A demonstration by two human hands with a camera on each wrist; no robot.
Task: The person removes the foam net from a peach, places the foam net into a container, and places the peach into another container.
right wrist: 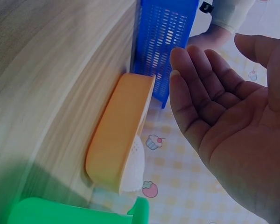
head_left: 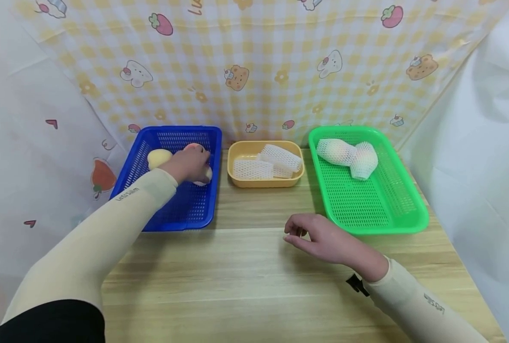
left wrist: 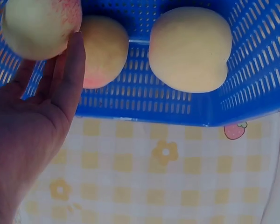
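Note:
Inside the blue basket [head_left: 164,216], my left hand [head_left: 188,164] grips a pale peach with a red blush [left wrist: 42,28], its fingers and thumb around the sides. Two more peaches are in that basket: a yellowish one [left wrist: 191,49] towards the left in the head view, and one with a pink patch [left wrist: 105,51] beside the held one. My right hand [head_left: 320,238] hovers over the table in front of the green basket [head_left: 359,202], fingers loosely bent and holding nothing. In the right wrist view its palm shows bare.
Between the baskets stands a small yellow-orange tray [head_left: 266,183] with several white foam net sleeves [head_left: 254,169]. Two fruits in foam nets [head_left: 336,152] lie at the back of the green basket. Patterned cloth [head_left: 263,85] hangs behind the wooden table [head_left: 237,281].

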